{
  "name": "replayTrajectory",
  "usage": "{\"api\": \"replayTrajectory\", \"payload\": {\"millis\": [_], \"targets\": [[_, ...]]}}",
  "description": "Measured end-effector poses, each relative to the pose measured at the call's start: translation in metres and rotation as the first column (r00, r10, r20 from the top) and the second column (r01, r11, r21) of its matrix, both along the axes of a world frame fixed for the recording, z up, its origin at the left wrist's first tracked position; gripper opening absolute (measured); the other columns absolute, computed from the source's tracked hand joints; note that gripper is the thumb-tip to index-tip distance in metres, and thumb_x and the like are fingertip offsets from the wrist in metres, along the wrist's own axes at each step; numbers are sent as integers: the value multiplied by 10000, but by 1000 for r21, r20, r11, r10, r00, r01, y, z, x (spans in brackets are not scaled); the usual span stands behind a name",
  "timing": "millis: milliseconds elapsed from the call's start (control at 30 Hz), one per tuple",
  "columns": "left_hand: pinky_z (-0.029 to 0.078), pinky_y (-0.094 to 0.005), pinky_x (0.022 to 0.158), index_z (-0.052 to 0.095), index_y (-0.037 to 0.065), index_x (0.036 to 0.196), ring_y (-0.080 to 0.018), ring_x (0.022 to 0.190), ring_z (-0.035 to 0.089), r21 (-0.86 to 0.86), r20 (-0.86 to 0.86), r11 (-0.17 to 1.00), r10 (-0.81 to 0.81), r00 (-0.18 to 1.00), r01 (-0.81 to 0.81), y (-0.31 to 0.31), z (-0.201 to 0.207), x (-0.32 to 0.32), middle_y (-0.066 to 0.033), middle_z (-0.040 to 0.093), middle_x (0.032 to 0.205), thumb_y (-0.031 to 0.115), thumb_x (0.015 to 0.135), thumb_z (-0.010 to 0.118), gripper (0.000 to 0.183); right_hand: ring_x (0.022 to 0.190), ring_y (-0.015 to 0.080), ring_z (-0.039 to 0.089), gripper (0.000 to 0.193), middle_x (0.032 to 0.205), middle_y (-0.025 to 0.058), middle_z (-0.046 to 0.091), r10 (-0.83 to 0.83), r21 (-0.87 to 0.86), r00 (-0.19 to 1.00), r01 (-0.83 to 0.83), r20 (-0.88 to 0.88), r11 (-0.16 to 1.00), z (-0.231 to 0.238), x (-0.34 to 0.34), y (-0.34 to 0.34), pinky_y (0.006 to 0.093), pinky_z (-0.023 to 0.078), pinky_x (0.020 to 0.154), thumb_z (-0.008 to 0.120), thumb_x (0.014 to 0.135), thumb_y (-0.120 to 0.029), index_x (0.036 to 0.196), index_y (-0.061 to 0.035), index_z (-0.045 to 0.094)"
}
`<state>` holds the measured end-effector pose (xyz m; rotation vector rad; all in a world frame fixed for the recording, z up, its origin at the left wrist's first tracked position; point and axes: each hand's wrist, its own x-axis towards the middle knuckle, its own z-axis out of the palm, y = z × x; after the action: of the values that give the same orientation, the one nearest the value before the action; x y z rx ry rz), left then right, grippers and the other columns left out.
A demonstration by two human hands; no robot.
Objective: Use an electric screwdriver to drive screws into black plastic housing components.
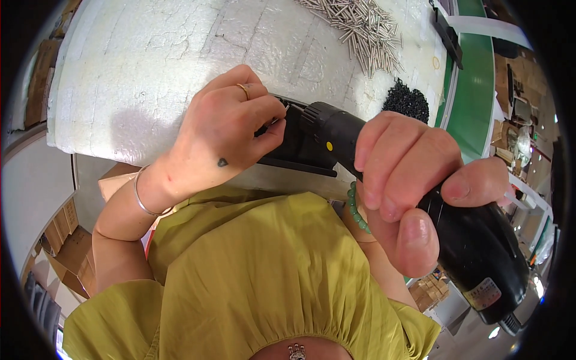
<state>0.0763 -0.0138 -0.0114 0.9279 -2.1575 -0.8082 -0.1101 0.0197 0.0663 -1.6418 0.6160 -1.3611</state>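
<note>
My right hand [411, 174] is wrapped round a black electric screwdriver [480, 252], which lies slantwise with its ribbed nose toward my left hand. A yellow dot marks its barrel. My left hand [231, 123] is closed in a pinch just beyond that nose, its fingertips close to a black frame-like part [303, 147] on the table. Whatever those fingers pinch is mostly hidden; a bit of metal and something dark show beside them. The driver's nose hangs over the black part, and I cannot tell whether its tip touches anything.
A pile of silver metal pins [363, 30] lies at the far right of the white foam-covered table [162, 66]. Nearer sits a heap of small black pieces [408, 102]. Past the table's right edge runs a green surface [477, 78] with a black bracket [447, 36]. Cardboard boxes [71, 255] stand at lower left.
</note>
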Motion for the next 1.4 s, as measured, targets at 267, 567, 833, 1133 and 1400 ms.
{"api": "replayTrajectory", "payload": {"millis": [267,567,833,1133,1400], "targets": [[464,-340,709,597,70,656,-218,736,552,-27,0,1000,-8,1000,8,5,-7,-6,-23,560,646,75,646,682,86,549,138,472,313,706,24,505,44,76,992,-36,-120,997,9,7,-7,319,392,557,573,824,-80,1060,-134,374],[461,-351,670,601,73,718,-245,740,546,-118,0,993,9,1000,-9,8,-4,3,-40,561,674,57,644,697,123,520,154,472,357,693,68,533,137,3,990,-138,7,990,-1,15,-16,342,397,521,623,788,0,1059,-88,408],[418,-330,590,588,37,677,-244,710,492,-2,51,998,-70,996,70,9,12,11,-53,517,662,7,652,697,115,486,147,421,296,632,59,472,-404,-45,858,439,318,897,6,-55,41,302,397,479,519,753,-9,1036,-32,439],[443,-341,657,606,42,734,-249,803,519,-153,67,958,-234,970,242,-8,34,-36,-51,539,728,23,658,709,130,487,148,416,282,641,72,463,-708,94,647,716,282,692,-16,-84,51,316,413,491,496,732,-3,1008,-30,449],[469,-366,757,657,49,825,-271,916,543,-461,17,779,-470,883,424,-29,18,-115,-52,589,851,113,679,740,180,468,153,410,336,607,45,449,-439,-122,849,489,294,864,15,-74,62,329,379,528,506,782,-88,1108,-89,422]]}}
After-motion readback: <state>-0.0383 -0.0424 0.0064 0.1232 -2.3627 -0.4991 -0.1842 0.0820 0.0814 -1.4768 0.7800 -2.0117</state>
